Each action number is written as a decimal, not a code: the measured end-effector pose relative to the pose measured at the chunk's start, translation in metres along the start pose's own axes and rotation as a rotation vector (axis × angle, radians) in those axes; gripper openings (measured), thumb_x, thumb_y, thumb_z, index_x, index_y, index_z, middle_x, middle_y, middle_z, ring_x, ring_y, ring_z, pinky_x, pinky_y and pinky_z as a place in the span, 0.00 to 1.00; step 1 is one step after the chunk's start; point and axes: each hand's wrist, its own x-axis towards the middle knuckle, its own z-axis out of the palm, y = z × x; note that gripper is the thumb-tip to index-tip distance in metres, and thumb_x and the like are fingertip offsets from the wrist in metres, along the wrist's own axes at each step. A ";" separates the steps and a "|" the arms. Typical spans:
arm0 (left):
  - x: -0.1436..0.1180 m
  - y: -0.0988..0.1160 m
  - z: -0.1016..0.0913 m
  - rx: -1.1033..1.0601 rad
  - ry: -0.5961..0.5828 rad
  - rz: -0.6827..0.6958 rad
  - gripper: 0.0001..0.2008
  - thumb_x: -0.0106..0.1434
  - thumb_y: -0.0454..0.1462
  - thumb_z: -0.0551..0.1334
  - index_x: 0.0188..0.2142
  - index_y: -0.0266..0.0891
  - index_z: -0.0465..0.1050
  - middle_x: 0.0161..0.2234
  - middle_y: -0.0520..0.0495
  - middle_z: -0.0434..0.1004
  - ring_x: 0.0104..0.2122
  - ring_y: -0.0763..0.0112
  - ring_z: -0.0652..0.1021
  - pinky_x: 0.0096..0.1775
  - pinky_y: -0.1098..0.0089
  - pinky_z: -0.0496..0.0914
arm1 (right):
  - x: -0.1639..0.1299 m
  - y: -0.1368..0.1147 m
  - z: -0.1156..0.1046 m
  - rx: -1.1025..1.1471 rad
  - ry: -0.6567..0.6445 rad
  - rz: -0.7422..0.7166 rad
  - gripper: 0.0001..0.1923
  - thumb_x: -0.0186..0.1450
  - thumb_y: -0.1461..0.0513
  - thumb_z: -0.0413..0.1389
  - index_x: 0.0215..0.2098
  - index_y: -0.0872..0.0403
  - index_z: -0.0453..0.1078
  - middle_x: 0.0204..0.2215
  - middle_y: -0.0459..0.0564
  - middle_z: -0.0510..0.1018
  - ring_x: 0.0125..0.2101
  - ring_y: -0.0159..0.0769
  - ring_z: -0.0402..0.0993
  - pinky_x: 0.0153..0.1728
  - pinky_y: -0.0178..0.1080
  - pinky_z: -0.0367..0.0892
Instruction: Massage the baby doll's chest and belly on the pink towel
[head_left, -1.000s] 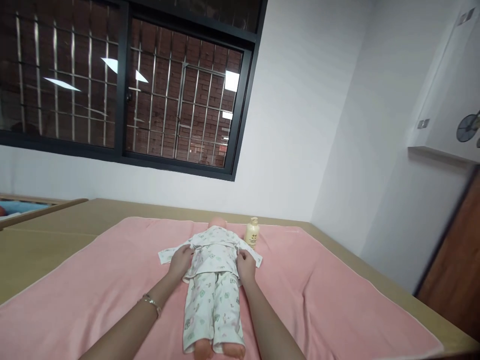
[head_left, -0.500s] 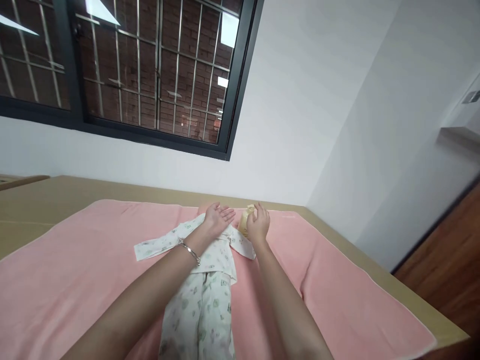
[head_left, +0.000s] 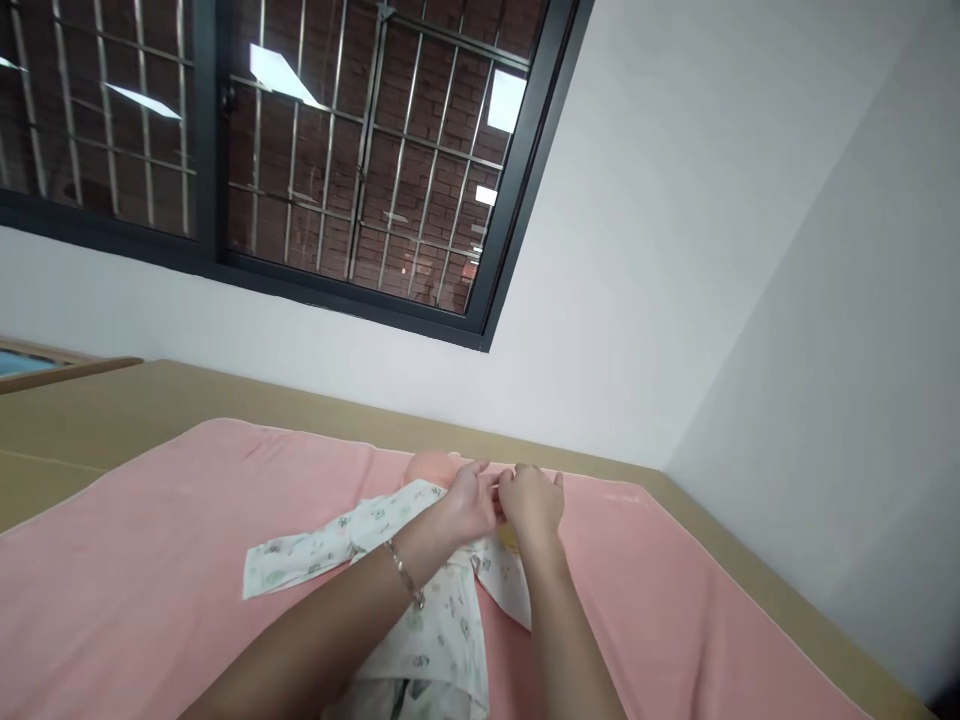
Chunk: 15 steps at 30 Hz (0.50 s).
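My left hand (head_left: pixel 474 505), with a silver bracelet at the wrist, is held palm up, fingers loosely extended towards my right hand. Bent fingers of my right hand (head_left: pixel 534 500) close over the upper part of a pale yellow bottle (head_left: pixel 510 537); its top is hidden, and the fingertips of both hands meet there. Below the hands lies a baby doll whose smooth peach head (head_left: pixel 430 468) shows past the left hand. It wears a white printed top (head_left: pixel 450 620) with one sleeve (head_left: pixel 300 562) stretched to the left, and matching trousers (head_left: pixel 364 697). My forearms cover part of the clothes.
A pink blanket (head_left: pixel 172 560) covers much of the tan surface (head_left: pixel 225 390). Behind stand a white wall (head_left: pixel 600 300) and a dark-framed window (head_left: pixel 352 290) with metal bars. A wooden edge (head_left: pixel 82 372) is at far left.
My hands have come together; the right has moved over the bottle's top and the left has shifted right beside it. The view has tilted up and turned left, showing more of the doll's head.
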 end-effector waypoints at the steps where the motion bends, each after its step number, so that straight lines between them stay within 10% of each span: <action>1: -0.006 -0.002 -0.003 0.004 0.007 -0.002 0.20 0.73 0.44 0.48 0.52 0.32 0.69 0.44 0.33 0.80 0.41 0.57 0.82 0.42 0.62 0.76 | 0.002 -0.002 -0.004 0.008 -0.028 0.031 0.20 0.71 0.63 0.45 0.43 0.62 0.80 0.45 0.68 0.82 0.52 0.53 0.77 0.65 0.58 0.48; 8: -0.067 0.000 -0.038 0.073 0.048 -0.096 0.25 0.69 0.45 0.53 0.57 0.28 0.68 0.51 0.29 0.78 0.53 0.56 0.80 0.56 0.60 0.71 | 0.007 -0.015 -0.009 0.114 -0.117 0.014 0.23 0.73 0.58 0.46 0.60 0.60 0.71 0.59 0.69 0.74 0.63 0.61 0.65 0.64 0.74 0.40; 15: -0.126 0.021 -0.027 0.108 0.007 0.049 0.30 0.70 0.54 0.47 0.59 0.39 0.70 0.50 0.37 0.80 0.59 0.53 0.76 0.62 0.53 0.67 | -0.064 -0.058 0.013 0.497 0.112 -0.623 0.27 0.75 0.58 0.44 0.71 0.54 0.57 0.68 0.59 0.62 0.70 0.53 0.54 0.66 0.67 0.55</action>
